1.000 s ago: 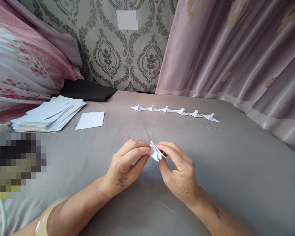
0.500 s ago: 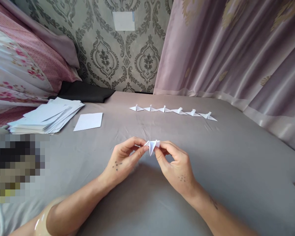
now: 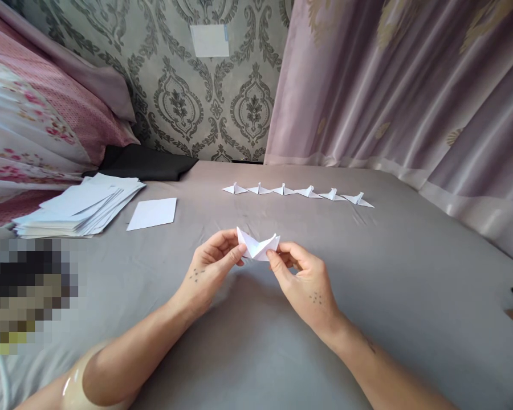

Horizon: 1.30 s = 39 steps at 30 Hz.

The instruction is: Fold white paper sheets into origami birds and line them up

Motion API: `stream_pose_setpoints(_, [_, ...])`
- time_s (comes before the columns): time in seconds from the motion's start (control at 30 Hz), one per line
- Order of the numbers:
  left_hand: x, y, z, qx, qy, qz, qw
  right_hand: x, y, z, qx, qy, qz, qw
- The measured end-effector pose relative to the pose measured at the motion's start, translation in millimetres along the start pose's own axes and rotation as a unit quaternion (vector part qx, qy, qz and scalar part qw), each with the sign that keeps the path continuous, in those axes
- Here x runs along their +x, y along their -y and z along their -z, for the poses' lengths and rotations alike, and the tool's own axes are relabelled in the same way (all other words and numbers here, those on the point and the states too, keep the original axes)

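Observation:
Between my two hands, above the grey sheet, is a small white folded-paper figure (image 3: 259,248) with pointed corners and a V-shaped dip in its middle. My left hand (image 3: 214,265) pinches its left side, thumb in front and fingers behind. On the right side, my right hand (image 3: 303,279) grips it the same way, thumb toward me. Farther back, several finished-looking folded-paper figures (image 3: 283,189) stand in a row, wings spread and almost touching. Their shapes look like small birds.
A pile of white paper sheets (image 3: 81,205) lies at the left, with a single square sheet (image 3: 153,214) beside it. Behind them rests a black cloth (image 3: 145,162). The grey sheet (image 3: 410,273) covers the surface. Pink curtains (image 3: 359,85) hang at the right. A blurred patch (image 3: 29,290) hides something at left.
The folded paper has opened wider, its left point now rising tall. My left hand has shifted slightly left and up; my right hand has barely moved. The view has tilted slightly.

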<state>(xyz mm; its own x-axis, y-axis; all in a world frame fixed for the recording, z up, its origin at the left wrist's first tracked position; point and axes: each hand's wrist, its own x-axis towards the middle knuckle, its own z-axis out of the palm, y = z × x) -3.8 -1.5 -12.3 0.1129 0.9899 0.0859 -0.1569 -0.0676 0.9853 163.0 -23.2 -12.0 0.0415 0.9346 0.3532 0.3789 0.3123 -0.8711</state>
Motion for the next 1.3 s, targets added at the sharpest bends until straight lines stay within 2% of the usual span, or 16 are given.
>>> stream_pose_setpoints(0.17, [1,2,1.1,-0.015,-0.018,0.015,1.000,-1,-2,-1,0.005,-0.019,0.001,1.000])
stream_pose_setpoints(0.3, [0,-2,-2.0,-0.011,-0.039,0.009,0.999,0,-5,-2,0.004,-0.031,0.052,0.998])
stream_pose_setpoints(0.43, [-2,-6,-3.7,0.038,-0.047,-0.026,0.998,2,-8,-3,-0.008,-0.039,0.115,0.993])
stream_pose_setpoints(0.73, [-5,-9,-1.7,0.099,0.039,-0.120,0.987,-1,-3,-1,-0.007,0.013,0.179,0.984])
stream_pose_setpoints(0.87, [-4,-10,0.0,0.108,0.067,-0.126,0.984,1,-2,1,-0.010,0.019,0.176,0.984])
stream_pose_setpoints(1.07, [-5,-3,1.3,0.030,0.066,-0.161,0.984,2,-4,0,0.003,0.009,0.150,0.989])
stream_pose_setpoints(1.3, [-5,-12,6.3,0.095,0.091,-0.165,0.978,4,-2,1,-0.019,0.008,0.184,0.983])
